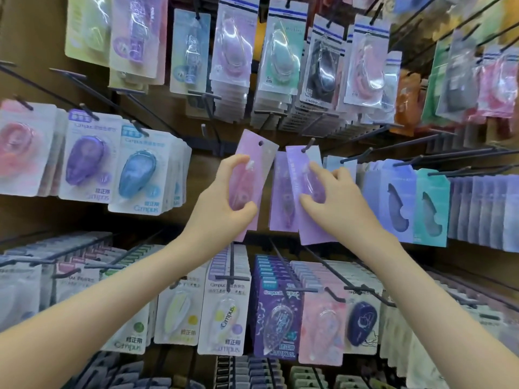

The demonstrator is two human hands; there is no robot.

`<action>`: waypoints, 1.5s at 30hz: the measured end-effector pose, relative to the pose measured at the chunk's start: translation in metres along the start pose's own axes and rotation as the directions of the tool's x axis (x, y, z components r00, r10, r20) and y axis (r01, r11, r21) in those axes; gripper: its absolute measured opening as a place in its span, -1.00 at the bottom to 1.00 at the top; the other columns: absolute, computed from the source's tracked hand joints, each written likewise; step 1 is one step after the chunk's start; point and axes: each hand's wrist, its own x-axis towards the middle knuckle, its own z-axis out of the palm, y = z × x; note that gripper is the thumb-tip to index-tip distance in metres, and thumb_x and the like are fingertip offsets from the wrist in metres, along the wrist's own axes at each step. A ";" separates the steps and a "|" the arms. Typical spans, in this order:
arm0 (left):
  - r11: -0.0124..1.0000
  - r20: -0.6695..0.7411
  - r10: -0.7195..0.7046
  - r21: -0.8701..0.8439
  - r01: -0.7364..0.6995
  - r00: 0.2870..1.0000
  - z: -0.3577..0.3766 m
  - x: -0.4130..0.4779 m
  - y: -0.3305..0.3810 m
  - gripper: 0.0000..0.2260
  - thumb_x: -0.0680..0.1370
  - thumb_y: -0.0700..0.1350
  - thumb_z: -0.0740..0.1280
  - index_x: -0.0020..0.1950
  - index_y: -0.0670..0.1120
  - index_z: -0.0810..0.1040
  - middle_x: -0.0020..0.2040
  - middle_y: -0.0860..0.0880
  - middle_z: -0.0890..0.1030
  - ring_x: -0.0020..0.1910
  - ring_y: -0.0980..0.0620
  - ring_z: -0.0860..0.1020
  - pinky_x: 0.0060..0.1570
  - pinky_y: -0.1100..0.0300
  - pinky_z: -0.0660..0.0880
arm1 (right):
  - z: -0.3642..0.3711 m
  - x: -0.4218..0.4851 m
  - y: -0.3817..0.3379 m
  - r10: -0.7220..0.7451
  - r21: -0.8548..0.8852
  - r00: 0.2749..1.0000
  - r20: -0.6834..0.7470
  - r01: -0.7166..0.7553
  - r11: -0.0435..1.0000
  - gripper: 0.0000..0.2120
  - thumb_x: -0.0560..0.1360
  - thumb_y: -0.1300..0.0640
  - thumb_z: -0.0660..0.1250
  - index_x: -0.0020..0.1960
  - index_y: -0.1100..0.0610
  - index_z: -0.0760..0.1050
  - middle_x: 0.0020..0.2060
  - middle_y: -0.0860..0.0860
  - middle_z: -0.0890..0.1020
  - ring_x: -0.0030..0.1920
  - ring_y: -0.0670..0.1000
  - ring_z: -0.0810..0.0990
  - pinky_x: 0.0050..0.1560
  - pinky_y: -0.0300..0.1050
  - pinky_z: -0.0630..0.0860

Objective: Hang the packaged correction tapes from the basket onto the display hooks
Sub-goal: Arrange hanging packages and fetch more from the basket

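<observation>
My left hand point(224, 197) grips a pink packaged correction tape point(254, 161), held up and tilted, its punched hole free of any hook. My right hand point(334, 200) holds a purple packaged correction tape point(302, 164) whose top hole sits on the tip of a dark display hook point(309, 144). Another purple pack point(282, 192) hangs just behind, between the two hands. The basket is out of view.
Rows of hanging correction tape packs fill the wall: Campus packs point(137, 169) at left, blue and teal packs point(404, 197) at right, more above and below. Long bare hook rods point(449, 153) jut out at the right.
</observation>
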 end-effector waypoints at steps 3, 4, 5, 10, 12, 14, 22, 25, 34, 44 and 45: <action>0.997 -0.075 -0.052 0.061 0.057 0.996 0.004 0.010 0.005 -0.49 0.52 -0.08 0.38 0.36 0.15 0.19 -0.06 0.29 0.42 -0.16 0.34 0.51 -0.31 0.45 0.41 | 0.017 0.016 -0.001 0.017 0.002 0.998 0.066 -0.017 1.000 -0.40 0.56 0.04 0.24 0.53 -0.02 0.09 0.08 0.02 0.24 0.08 0.12 0.44 -0.04 -0.09 0.37; 0.995 -0.091 -0.064 0.066 0.071 0.994 0.004 0.012 0.005 -0.48 0.51 -0.07 0.39 0.36 0.13 0.19 -0.07 0.24 0.44 -0.17 0.28 0.51 -0.32 0.44 0.39 | 0.025 0.022 0.001 0.030 0.007 0.995 0.094 -0.031 0.999 -0.35 0.56 0.03 0.26 0.55 -0.02 0.03 0.14 0.04 0.24 0.14 0.13 0.42 0.01 -0.08 0.38; 0.994 -0.099 -0.065 0.077 0.073 0.993 0.004 0.014 0.005 -0.48 0.51 -0.07 0.39 0.36 0.12 0.20 -0.06 0.20 0.45 -0.17 0.24 0.51 -0.33 0.44 0.38 | 0.032 0.027 0.003 0.051 0.007 0.991 0.128 -0.052 0.999 -0.30 0.56 0.03 0.28 0.56 -0.03 -0.05 0.22 0.07 0.23 0.23 0.14 0.38 0.10 -0.04 0.38; 0.995 -0.091 -0.049 0.083 0.056 0.995 -0.006 0.010 0.006 -0.47 0.54 -0.07 0.33 0.44 0.17 0.20 0.10 0.19 0.46 -0.12 0.25 0.53 -0.31 0.53 0.42 | 0.057 0.040 0.013 0.121 0.051 0.971 0.208 -0.135 0.990 -0.14 0.53 0.05 0.35 0.56 -0.13 -0.20 0.37 0.13 0.24 0.37 0.16 0.30 0.25 0.02 0.38; 0.997 -0.079 -0.043 0.068 0.049 0.996 -0.010 0.009 0.007 -0.47 0.55 -0.05 0.32 0.46 0.21 0.20 0.18 0.19 0.48 -0.02 0.24 0.54 -0.19 0.44 0.48 | 0.062 0.039 0.017 0.132 0.094 0.972 0.193 -0.152 0.984 -0.18 0.53 0.05 0.35 0.55 -0.14 -0.13 0.39 0.13 0.26 0.36 0.16 0.34 0.26 0.02 0.40; 0.997 -0.076 -0.037 0.063 0.042 0.996 -0.010 0.008 0.007 -0.45 0.55 -0.04 0.32 0.48 0.21 0.20 0.22 0.22 0.46 0.03 0.27 0.51 -0.07 0.45 0.45 | 0.065 0.037 0.020 0.140 0.087 0.973 0.183 -0.158 0.984 -0.18 0.51 0.02 0.37 0.55 -0.14 -0.12 0.41 0.12 0.25 0.37 0.16 0.34 0.27 0.04 0.40; 0.980 0.013 -0.148 0.133 0.145 0.989 0.008 0.030 -0.005 -0.42 0.59 -0.01 0.27 0.55 0.14 0.08 0.36 -0.01 0.44 0.09 0.20 0.39 0.00 0.32 0.34 | 0.049 0.027 0.011 0.009 0.090 1.000 -0.010 -0.009 0.996 -0.35 0.55 0.07 0.31 0.54 0.01 0.07 0.34 0.06 0.31 0.34 0.06 0.33 0.13 -0.20 0.26; 0.950 0.072 -0.207 0.252 0.183 0.976 0.021 0.046 -0.017 -0.38 0.60 0.06 0.23 0.56 0.15 -0.05 0.21 -0.13 0.47 -0.02 0.07 0.47 -0.12 0.24 0.35 | 0.041 0.024 0.013 -0.049 0.011 0.993 -0.112 0.051 0.999 -0.39 0.55 0.05 0.31 0.52 0.04 0.14 0.36 0.05 0.32 0.37 0.03 0.26 0.24 -0.15 0.28; 0.873 0.051 -0.343 0.385 0.299 0.938 0.045 0.069 -0.034 -0.24 0.59 0.04 0.28 0.54 0.17 -0.23 0.34 -0.20 0.23 0.12 -0.15 0.45 -0.07 0.14 0.39 | 0.054 0.028 0.009 0.026 0.045 0.990 0.137 -0.033 0.998 -0.33 0.55 0.09 0.28 0.55 -0.02 0.00 0.43 0.06 0.15 0.42 0.10 0.15 0.32 -0.05 0.28; 0.912 -0.138 -0.086 0.389 0.134 0.987 -0.034 -0.017 0.006 -0.38 0.58 -0.12 0.27 0.55 0.14 0.05 0.38 0.04 0.37 0.31 0.16 0.36 0.18 0.29 0.30 | 0.068 -0.029 -0.089 -0.176 0.307 0.979 -0.105 0.200 0.931 -0.39 0.55 0.13 0.25 0.54 0.09 0.09 0.46 0.08 0.23 0.44 0.05 0.16 0.42 -0.05 0.16; 0.903 -0.186 -0.058 0.408 0.130 0.981 -0.048 -0.036 0.009 -0.41 0.59 -0.14 0.26 0.54 0.13 0.10 0.34 0.10 0.39 0.29 0.19 0.36 0.23 0.29 0.30 | 0.075 -0.037 -0.107 -0.221 0.370 0.969 -0.112 0.247 0.896 -0.40 0.55 0.16 0.25 0.54 0.08 0.12 0.45 0.07 0.26 0.43 0.03 0.18 0.42 -0.07 0.17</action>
